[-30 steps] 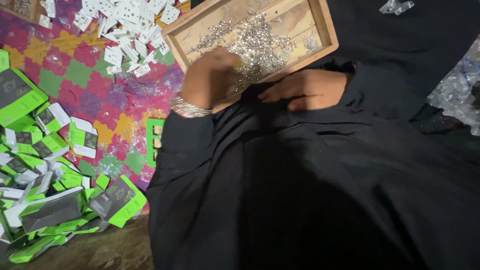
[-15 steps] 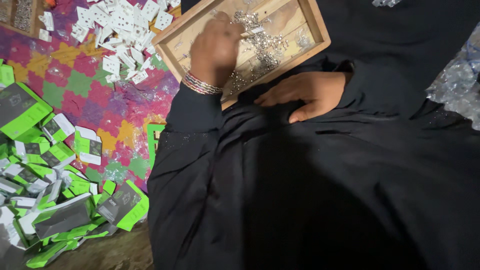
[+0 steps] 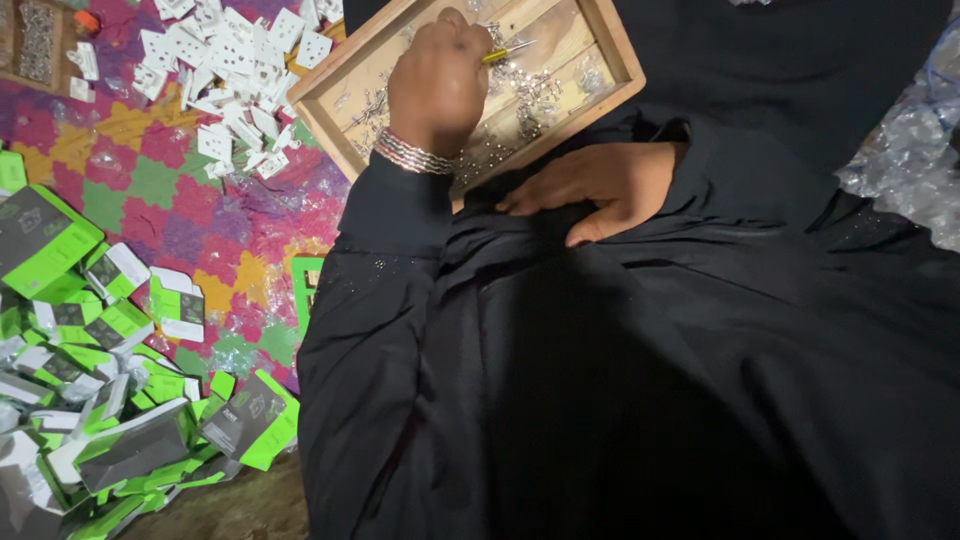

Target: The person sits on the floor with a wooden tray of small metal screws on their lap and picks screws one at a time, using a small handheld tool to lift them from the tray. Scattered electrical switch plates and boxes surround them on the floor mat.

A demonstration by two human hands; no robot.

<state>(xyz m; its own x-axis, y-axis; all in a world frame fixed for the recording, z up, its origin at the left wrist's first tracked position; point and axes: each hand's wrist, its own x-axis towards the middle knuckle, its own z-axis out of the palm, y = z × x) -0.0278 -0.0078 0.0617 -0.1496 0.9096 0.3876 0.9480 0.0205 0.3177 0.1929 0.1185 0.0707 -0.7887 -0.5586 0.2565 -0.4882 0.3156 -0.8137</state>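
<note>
My left hand [image 3: 440,85], with metal bangles on the wrist, is closed around a thin yellow-handled tool [image 3: 507,51] whose tip sticks out to the right. It hovers over a shallow wooden tray [image 3: 612,45] strewn with small silvery metal pieces [image 3: 535,90]. My right hand [image 3: 600,188] lies flat on the black cloth over my lap [image 3: 650,380], just below the tray's near edge, fingers loosely extended and holding nothing.
A heap of small white cards [image 3: 225,65] lies on the colourful patterned mat [image 3: 170,190] left of the tray. Green, grey and white flat boxes [image 3: 90,360] pile up at the lower left. Crinkled clear plastic [image 3: 910,170] sits at the right edge.
My left hand has moved from the tray's near edge up over its middle, and the yellow tool now shows in its grip. The right hand stays on my lap.
</note>
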